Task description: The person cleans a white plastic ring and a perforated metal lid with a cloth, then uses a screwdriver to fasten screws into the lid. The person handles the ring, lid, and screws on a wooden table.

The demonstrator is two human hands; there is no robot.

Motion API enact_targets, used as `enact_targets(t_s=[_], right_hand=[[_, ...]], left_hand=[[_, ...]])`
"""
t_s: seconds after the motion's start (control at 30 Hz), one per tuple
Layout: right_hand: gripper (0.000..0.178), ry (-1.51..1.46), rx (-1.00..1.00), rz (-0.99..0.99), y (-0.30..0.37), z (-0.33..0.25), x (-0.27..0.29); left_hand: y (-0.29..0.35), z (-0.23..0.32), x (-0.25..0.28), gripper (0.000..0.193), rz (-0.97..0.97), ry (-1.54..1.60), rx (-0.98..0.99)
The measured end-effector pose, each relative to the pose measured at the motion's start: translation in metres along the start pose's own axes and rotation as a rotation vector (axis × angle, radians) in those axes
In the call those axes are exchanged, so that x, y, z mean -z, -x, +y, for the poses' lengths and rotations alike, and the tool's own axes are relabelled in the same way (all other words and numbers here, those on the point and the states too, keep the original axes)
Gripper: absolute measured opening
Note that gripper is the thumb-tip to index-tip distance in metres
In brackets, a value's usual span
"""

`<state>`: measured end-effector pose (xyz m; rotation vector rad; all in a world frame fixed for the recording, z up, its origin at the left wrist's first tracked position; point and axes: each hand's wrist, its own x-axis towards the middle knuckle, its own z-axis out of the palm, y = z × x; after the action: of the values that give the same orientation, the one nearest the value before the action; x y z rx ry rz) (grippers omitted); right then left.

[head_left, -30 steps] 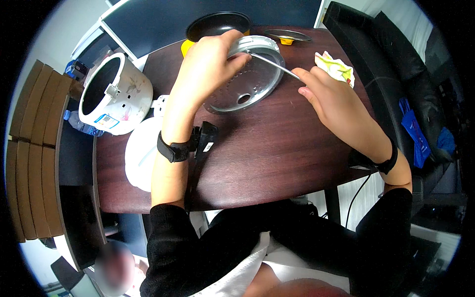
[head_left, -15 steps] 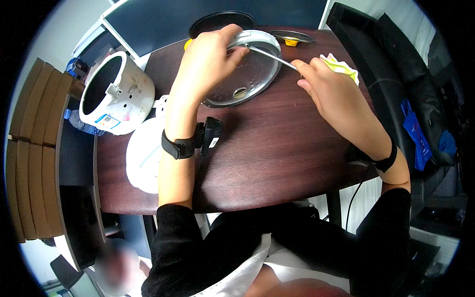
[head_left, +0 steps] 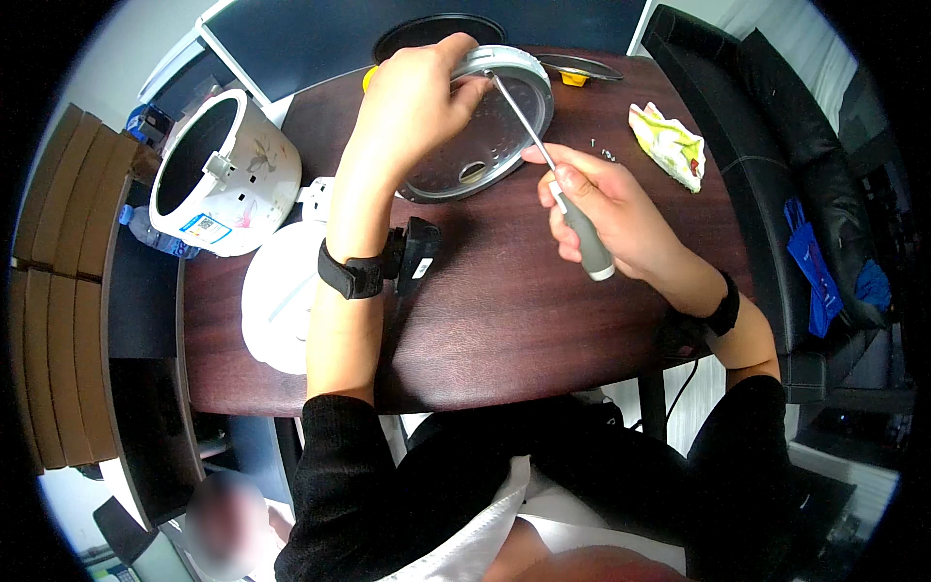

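My left hand [head_left: 412, 114] grips the rim of a round cooker lid [head_left: 509, 141], its fingers over the far edge and thumb on the inner face. The lid stands tilted on the table, its metal inner side showing water drops and a small oval opening low down. In my right hand [head_left: 628, 209] is a screwdriver [head_left: 587, 238] with a grey handle, fingers wrapped round it. Its thin shaft slants up and left, and the tip meets the lid's inner rim next to my left thumb. Whether the tip sits in a screw is too small to tell.
A white cooker body [head_left: 267, 165] stands at the left, with a white rounded part [head_left: 276, 320] nearer me. Small screws [head_left: 607, 153] lie right of the lid, near a crumpled yellow-and-white cloth [head_left: 669, 145]. A black round pan [head_left: 436, 34] and a yellow-knobbed lid [head_left: 574, 80] sit behind.
My right hand has moved down and left, turning so that the screwdriver's handle shows and its shaft stands steeper. The small screws and the whole cloth have come into sight. My left hand keeps the lid.
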<state>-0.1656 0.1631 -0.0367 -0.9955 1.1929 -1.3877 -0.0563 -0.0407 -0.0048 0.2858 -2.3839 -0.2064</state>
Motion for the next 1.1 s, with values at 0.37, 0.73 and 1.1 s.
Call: enact_targets(t_s=[0.37, 0.73, 1.1], right_hand=[[0.032, 1.170, 0.395, 0.218, -0.001, -0.019, 0.024], [0.034, 0.980, 0.238, 0.134, -0.005, -0.025, 0.018], [0.040, -0.283, -0.085, 0.012, -0.008, -0.010, -0.004]], left_hand=[[0.003, 0.005, 0.004, 0.039, 0.020, 0.018, 0.037], [0.001, -0.002, -0.005, 0.038, 0.057, -0.047, 0.012], [0.003, -0.009, -0.006, 0.034, 0.092, -0.054, -0.001]])
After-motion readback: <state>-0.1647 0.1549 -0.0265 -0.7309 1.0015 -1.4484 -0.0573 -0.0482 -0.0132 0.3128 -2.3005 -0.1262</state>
